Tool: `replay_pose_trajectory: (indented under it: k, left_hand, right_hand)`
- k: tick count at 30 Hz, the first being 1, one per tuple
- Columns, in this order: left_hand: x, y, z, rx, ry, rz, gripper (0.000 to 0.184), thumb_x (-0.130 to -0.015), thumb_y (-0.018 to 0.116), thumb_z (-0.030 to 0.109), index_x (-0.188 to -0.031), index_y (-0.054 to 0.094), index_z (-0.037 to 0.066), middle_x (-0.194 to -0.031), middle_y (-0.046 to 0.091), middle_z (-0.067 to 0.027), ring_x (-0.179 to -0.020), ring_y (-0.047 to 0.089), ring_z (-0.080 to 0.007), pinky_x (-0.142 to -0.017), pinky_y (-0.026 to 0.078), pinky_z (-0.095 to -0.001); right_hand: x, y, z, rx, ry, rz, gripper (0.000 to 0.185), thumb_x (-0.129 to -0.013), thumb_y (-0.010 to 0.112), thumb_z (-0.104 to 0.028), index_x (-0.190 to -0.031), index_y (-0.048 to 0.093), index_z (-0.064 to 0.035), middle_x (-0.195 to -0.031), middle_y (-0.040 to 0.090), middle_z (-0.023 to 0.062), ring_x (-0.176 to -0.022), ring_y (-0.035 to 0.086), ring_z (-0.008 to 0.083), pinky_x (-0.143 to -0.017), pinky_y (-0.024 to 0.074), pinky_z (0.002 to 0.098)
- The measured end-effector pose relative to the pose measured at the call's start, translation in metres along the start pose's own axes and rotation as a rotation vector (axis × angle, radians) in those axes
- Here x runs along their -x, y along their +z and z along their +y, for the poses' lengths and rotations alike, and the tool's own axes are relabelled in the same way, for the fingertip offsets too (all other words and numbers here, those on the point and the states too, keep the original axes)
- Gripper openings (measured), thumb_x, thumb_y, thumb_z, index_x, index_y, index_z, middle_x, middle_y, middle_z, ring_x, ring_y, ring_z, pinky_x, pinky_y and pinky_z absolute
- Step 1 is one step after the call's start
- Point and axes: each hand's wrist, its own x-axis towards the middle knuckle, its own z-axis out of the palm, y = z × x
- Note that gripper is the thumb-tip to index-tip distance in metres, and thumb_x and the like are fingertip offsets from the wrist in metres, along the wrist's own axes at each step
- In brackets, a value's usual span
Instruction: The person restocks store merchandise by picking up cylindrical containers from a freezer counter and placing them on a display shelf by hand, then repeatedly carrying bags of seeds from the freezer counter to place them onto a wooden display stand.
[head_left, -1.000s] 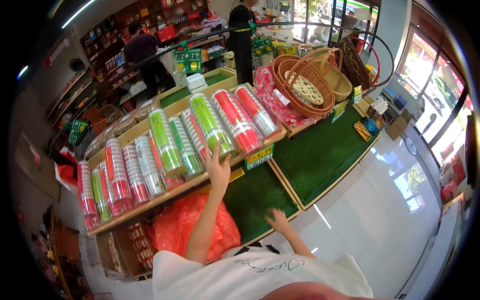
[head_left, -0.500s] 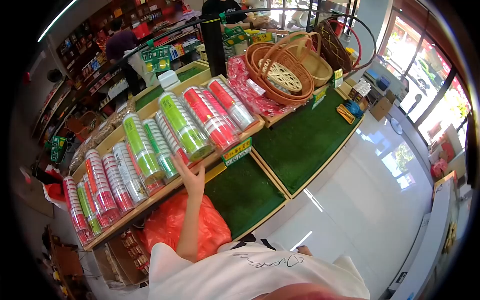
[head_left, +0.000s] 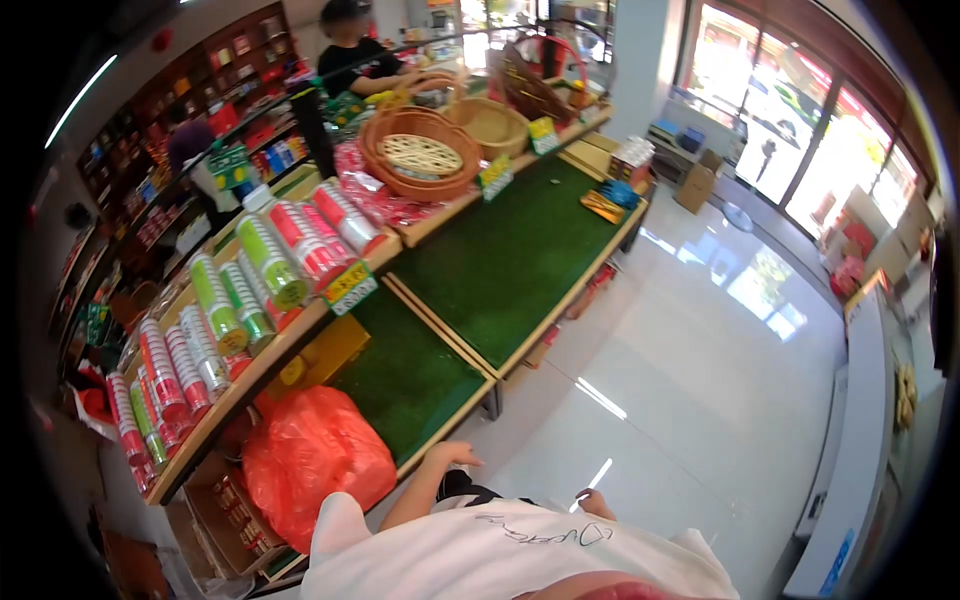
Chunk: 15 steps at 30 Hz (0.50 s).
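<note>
White shirt (head_left: 420, 560), short-sleeved, with thin, dark cursive script (head_left: 594, 534) across the chest; black cloth (head_left: 460, 487) beyond the hem.

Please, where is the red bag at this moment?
In the head view, the red bag is at lower left, below the tubes, beside the nearer green mat and left of the left hand.

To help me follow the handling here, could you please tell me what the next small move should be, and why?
Perhaps ease the left hand sideways towards the red plastic bag: the hand looks empty, and of the loose things in view, that bag, below the row of canisters, seems nearest to it.
</note>
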Motion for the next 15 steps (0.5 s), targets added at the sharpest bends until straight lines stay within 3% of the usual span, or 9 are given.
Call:
replay_pose_trajectory:
  k: [2, 5, 9, 11, 15]
  left_hand:
    - [-0.024, 0.026, 0.054, 0.041, 0.04, 0.092, 0.08, -0.076, 0.059, 0.054, -0.132, 0.037, 0.001, -0.132, 0.043, -0.019, -0.121, 0.042, -0.0327, -0.101, 0.034, -0.0389]
    - [-0.048, 0.04, 0.128, 0.148, 0.269, 0.429, 0.07, -0.08, 0.058, 0.047, -0.129, 0.04, 0.001, -0.129, 0.046, -0.0202, -0.119, 0.044, -0.0336, -0.098, 0.036, -0.0392]
    - [-0.07, 0.033, 0.225, 0.097, 0.392, 0.296, 0.062, -0.081, 0.058, 0.042, -0.126, 0.043, 0.003, -0.125, 0.048, -0.021, -0.115, 0.047, -0.0345, -0.095, 0.038, -0.0399]
    - [-0.077, 0.029, 0.266, 0.113, 0.43, 0.19, 0.063, -0.081, 0.058, 0.044, -0.126, 0.043, 0.003, -0.124, 0.049, -0.021, -0.114, 0.048, -0.0346, -0.095, 0.039, -0.0401]
    - [-0.119, 0.033, 0.309, -0.138, 0.397, 0.059, 0.066, -0.079, 0.059, 0.046, -0.127, 0.043, 0.003, -0.123, 0.05, -0.0211, -0.113, 0.049, -0.034, -0.094, 0.04, -0.04]
  right_hand:
    - [0.009, -0.02, 0.075, -0.015, 0.069, 0.088, 0.02, -0.065, 0.063, -0.014, -0.085, 0.066, -0.0127, -0.083, 0.065, 0.0131, -0.084, 0.062, 0.0257, -0.076, 0.0497, 0.0354]
    - [0.048, -0.055, 0.152, -0.128, 0.163, 0.278, 0.018, -0.065, 0.062, -0.011, -0.083, 0.065, -0.0119, -0.078, 0.064, 0.0117, -0.077, 0.062, 0.0244, -0.071, 0.0495, 0.0348]
    - [0.083, -0.098, 0.206, -0.338, 0.138, 0.505, 0.017, -0.064, 0.059, -0.007, -0.081, 0.062, -0.0089, -0.069, 0.06, 0.009, -0.067, 0.059, 0.0209, -0.062, 0.0472, 0.0329]
    - [0.085, -0.12, 0.217, -0.425, 0.068, 0.604, 0.017, -0.064, 0.057, -0.003, -0.081, 0.06, -0.0056, -0.062, 0.054, 0.0033, -0.056, 0.049, 0.0125, -0.053, 0.0417, 0.0279]
    - [0.078, -0.159, 0.221, -0.604, -0.008, 0.761, 0.019, -0.065, 0.051, -0.002, -0.083, 0.058, -0.005, -0.059, 0.047, 0.0006, -0.054, 0.044, 0.0117, -0.05, 0.0381, 0.0257]
